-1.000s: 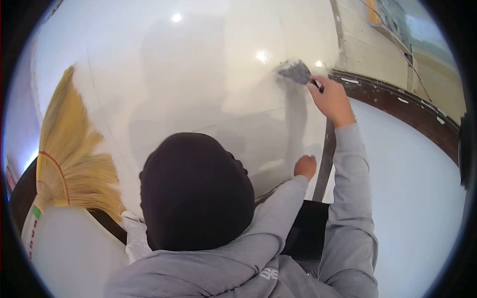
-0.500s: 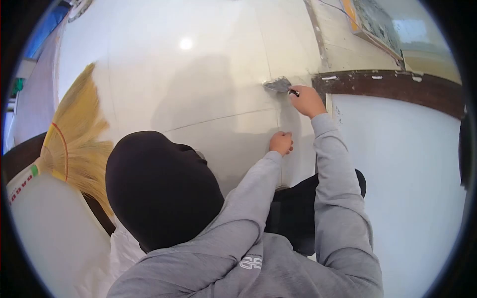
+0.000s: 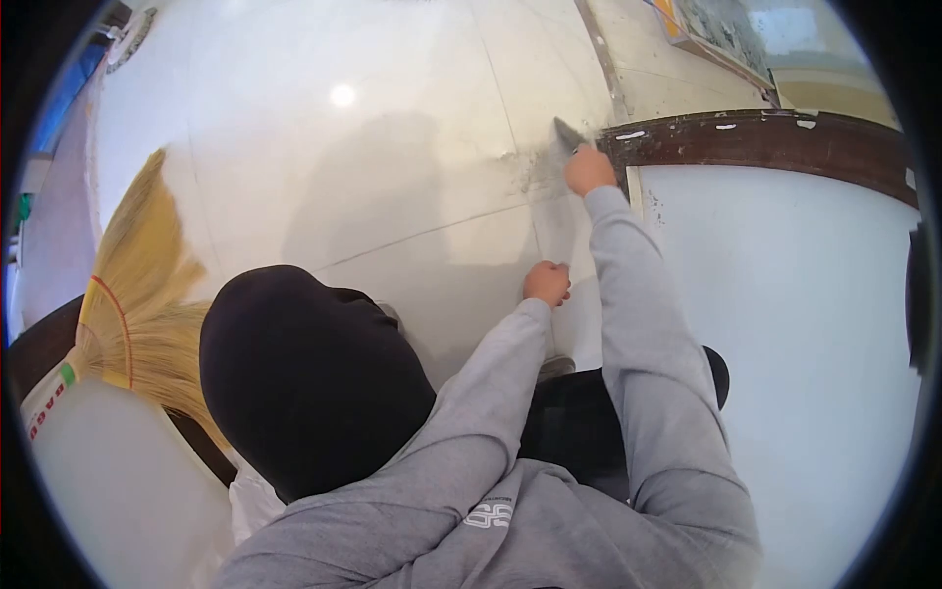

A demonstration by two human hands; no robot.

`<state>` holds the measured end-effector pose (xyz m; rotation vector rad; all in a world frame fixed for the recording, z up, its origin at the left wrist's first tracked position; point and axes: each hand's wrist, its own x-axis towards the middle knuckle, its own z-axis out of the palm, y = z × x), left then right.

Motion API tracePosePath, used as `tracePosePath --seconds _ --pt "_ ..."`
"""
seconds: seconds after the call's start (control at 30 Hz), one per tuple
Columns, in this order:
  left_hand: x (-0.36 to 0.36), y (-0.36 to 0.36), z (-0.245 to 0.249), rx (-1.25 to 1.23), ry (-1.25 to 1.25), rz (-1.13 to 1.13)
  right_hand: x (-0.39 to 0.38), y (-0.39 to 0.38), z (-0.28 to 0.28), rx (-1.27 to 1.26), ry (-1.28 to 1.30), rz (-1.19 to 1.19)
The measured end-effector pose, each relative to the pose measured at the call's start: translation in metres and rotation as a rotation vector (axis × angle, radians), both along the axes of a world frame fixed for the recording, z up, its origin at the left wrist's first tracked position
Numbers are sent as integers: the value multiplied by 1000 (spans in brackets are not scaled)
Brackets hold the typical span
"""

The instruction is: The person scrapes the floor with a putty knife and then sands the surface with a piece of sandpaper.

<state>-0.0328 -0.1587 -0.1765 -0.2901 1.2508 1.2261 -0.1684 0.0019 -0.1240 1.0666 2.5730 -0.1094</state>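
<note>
A pointing trowel (image 3: 566, 134) is in my right hand (image 3: 591, 171), whose fingers are wrapped around its handle. Its pointed metal blade stands over the pale tiled floor (image 3: 392, 157), beside the end of a dark brown wooden sill (image 3: 756, 140). A grey smear (image 3: 535, 175) marks the tiles just left of that hand, along the joint. My left hand (image 3: 547, 284) is curled closed above the floor, nearer my body. Its palm is turned out of sight, and I cannot tell whether anything is in it.
A straw broom (image 3: 147, 294) leans at the left. My black-clad knee (image 3: 314, 383) fills the lower middle. White panel-like surface (image 3: 785, 344) lies to the right of the sill. At the upper right stands a framed panel (image 3: 721, 39) with a cable beside it.
My right hand has moved the trowel up towards the sill's end, its blade turning from pointing left to pointing up-left. The grey smear is now uncovered. My left hand stays curled.
</note>
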Motion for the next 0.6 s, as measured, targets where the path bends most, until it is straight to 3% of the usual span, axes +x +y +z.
tracePosePath --seconds 0.13,0.23,0.3,0.47,0.6 --pt "1 10 7 4 -24 28 17 -27 20 -57 -57 71" --pt "6 17 10 49 -44 23 20 -7 36 -137 88 170" --pt "5 15 13 43 -41 13 9 17 28 -1 271 184" --pt "-5 6 4 -19 -1 26 -18 41 2 24 119 104" --pt "-1 15 -6 -59 20 167 -1 -8 11 -50 64 -18"
